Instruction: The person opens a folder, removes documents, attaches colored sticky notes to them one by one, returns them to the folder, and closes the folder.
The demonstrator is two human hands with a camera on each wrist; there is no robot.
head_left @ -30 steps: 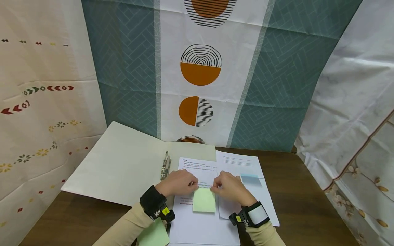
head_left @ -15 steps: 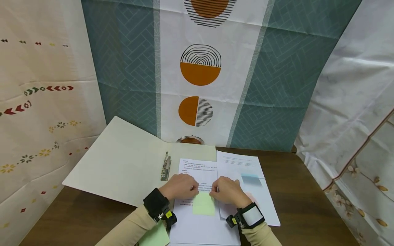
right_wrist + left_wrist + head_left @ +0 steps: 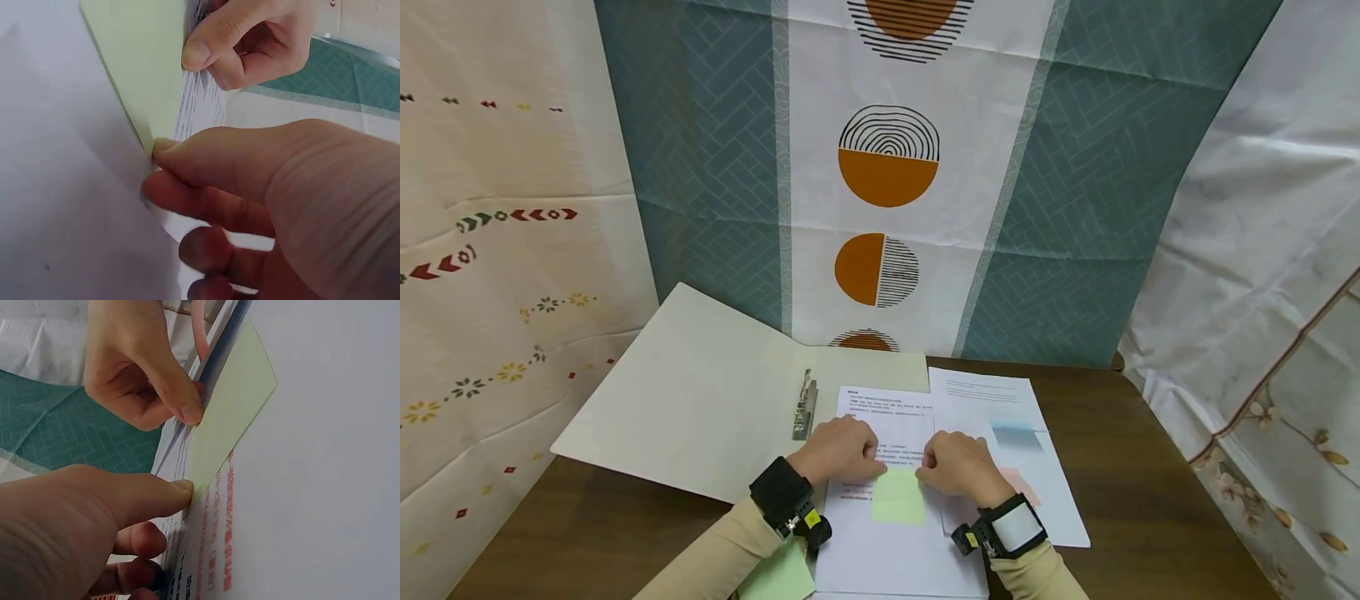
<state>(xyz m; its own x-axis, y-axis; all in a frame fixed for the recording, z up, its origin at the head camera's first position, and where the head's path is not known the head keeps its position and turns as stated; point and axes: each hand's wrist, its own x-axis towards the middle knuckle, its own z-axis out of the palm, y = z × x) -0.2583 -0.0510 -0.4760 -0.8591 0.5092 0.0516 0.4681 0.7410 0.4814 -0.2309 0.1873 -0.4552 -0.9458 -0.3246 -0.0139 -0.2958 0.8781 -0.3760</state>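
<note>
A pale green sticky note [image 3: 898, 500] lies over a white printed sheet [image 3: 898, 562] in front of the person. My left hand [image 3: 838, 450] holds the note's upper left corner, its thumb on the edge and the other fingers curled. At the upper right corner, my right hand [image 3: 958, 468] holds the note the same way, as the right wrist view shows with the thumb tip on the green paper [image 3: 137, 62]. Black and red printed lines run beside the note in the left wrist view. The fingers partly hide the note's top edge.
An open cream folder [image 3: 700, 400] with a metal clip [image 3: 805, 408] lies to the left. More sheets [image 3: 985, 396] at right bear a blue note [image 3: 1017, 437] and a pink note [image 3: 1019, 483]. Another green piece [image 3: 778, 573] sits near the left forearm.
Both hands have come slightly toward the person with the green note, mostly in the first half second. The pink note on the right-hand sheets has come into view.
</note>
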